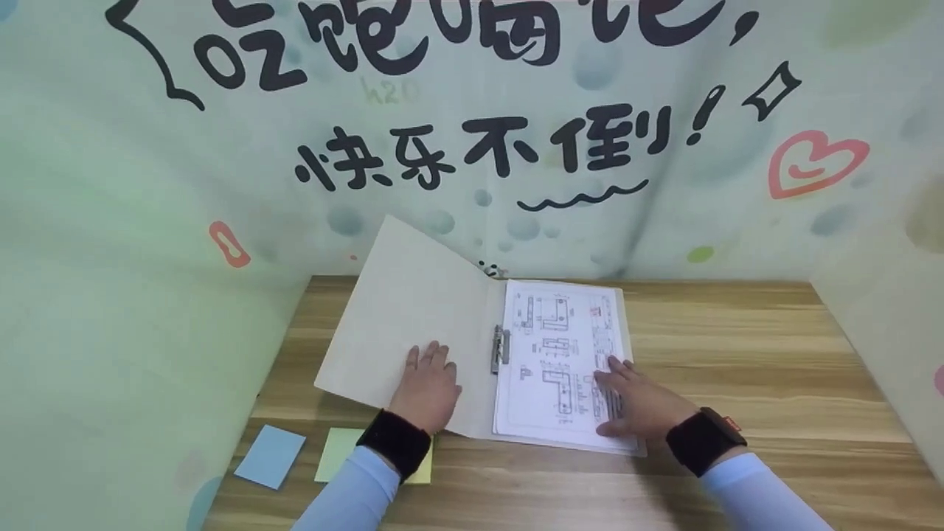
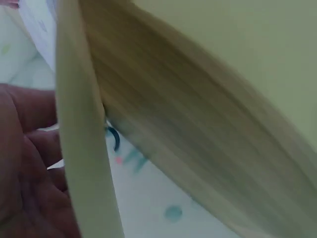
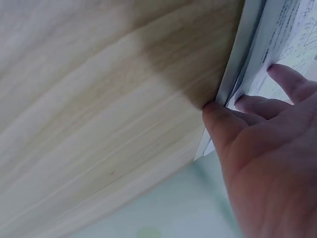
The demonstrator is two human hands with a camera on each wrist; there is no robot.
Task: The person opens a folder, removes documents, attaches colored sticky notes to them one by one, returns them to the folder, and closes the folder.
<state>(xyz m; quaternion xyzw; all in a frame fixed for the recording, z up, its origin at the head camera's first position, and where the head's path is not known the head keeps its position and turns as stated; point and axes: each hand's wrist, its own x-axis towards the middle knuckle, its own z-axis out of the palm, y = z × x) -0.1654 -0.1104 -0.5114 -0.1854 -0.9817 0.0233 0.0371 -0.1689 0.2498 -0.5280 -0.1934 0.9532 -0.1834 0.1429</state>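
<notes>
A cream paper folder (image 1: 413, 295) stands opened out, its left cover raised at a slant. My left hand (image 1: 428, 387) touches the inner face of that cover with extended fingers; in the left wrist view the cover (image 2: 84, 148) crosses in front of the fingertips. On the right side lies a stack of printed technical drawings (image 1: 546, 354), beside a metal clip (image 1: 500, 349) at the spine. My right hand (image 1: 645, 402) rests at the stack's right edge, fingers spread. In the right wrist view, fingertips touch the page (image 3: 292, 44) and the folder's edge (image 3: 237, 54).
The wood-grain table (image 1: 737, 369) carries a blue sticky-note pad (image 1: 270, 457) at front left. Nearer my left wrist are a pale green pad (image 1: 335, 450) and a yellow one (image 1: 422, 472), partly hidden by the arm. A printed fabric backdrop (image 1: 457, 206) rises behind the table.
</notes>
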